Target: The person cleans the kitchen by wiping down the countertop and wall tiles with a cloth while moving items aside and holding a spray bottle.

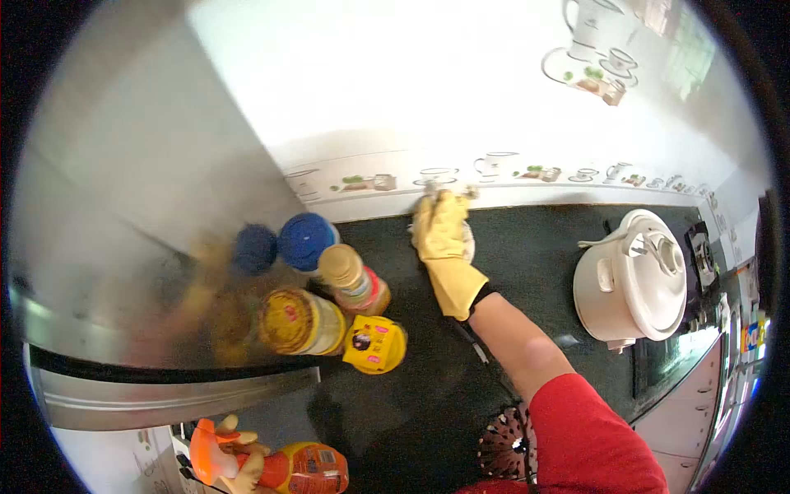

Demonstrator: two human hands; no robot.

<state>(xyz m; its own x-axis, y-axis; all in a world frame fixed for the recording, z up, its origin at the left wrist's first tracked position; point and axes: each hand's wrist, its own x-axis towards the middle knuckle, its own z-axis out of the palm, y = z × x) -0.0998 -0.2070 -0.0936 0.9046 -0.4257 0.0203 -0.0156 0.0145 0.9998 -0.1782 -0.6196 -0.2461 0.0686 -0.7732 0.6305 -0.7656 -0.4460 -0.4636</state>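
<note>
My right hand, in a yellow rubber glove, presses down on the dark countertop close to the tiled wall. Under the palm, the edge of a whitish cloth or pad shows; most of it is hidden. At the lower left, my left hand wraps its pale-looking fingers around the neck of a spray bottle. This bottle has an orange trigger head and a red-and-yellow body, and lies tilted sideways in view.
Left of my right hand stand a blue-lidded jar, a tan-capped bottle, a yellow-lidded jar and a yellow tub, beside a steel surface. A white rice cooker stands right. A brown slotted round object lies below.
</note>
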